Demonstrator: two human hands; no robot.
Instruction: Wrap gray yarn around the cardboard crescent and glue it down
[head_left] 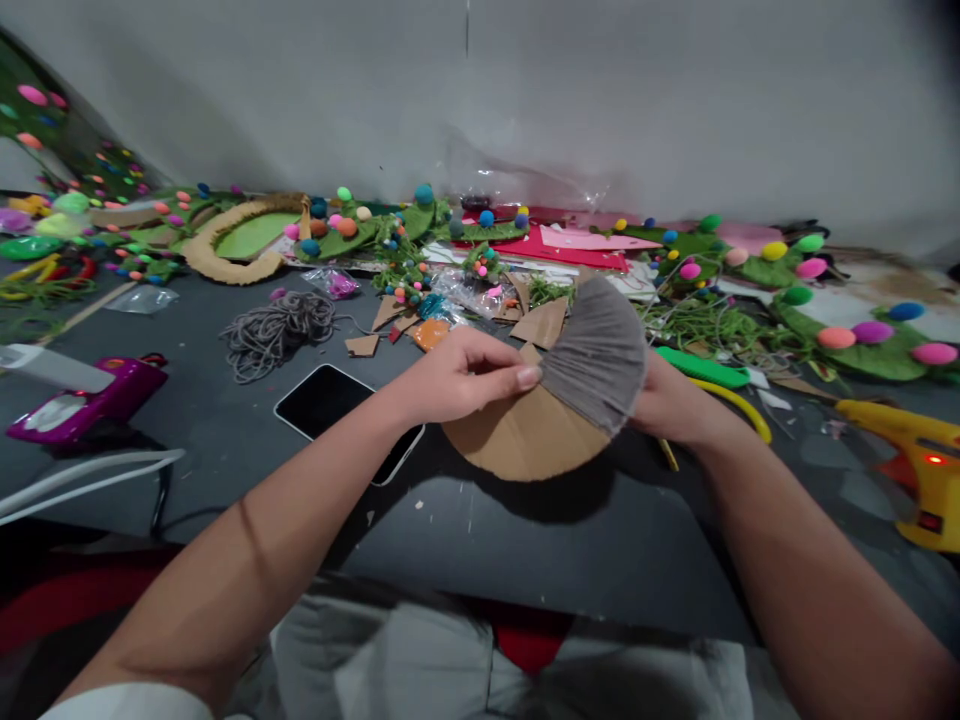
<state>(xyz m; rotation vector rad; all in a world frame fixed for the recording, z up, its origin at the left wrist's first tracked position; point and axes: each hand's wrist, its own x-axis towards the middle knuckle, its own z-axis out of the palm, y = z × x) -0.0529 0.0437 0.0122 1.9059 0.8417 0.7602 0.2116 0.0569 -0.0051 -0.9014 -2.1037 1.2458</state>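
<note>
A cardboard disc (pixel 529 435) is held up over the table, its upper right part covered by grey yarn (pixel 596 350) laid in tight strands fanning out from the centre. My left hand (pixel 476 375) is closed at the disc's middle, thumb against the edge of the wrapped strands. At the right rim, my right hand (pixel 664 400) grips the disc from behind, with most of its fingers hidden. A loose bundle of grey yarn (pixel 277 330) lies on the table to the left. Beneath my left forearm, a phone (pixel 326 395) rests partly covered.
A purple glue gun (pixel 90 400) lies at the left, a yellow glue gun (pixel 911 455) at the right. Green-handled cutter (pixel 705 367) is beside my right wrist. Cardboard scraps (pixel 541 322), a cardboard ring (pixel 217 255) and green pieces with coloured pompoms line the back.
</note>
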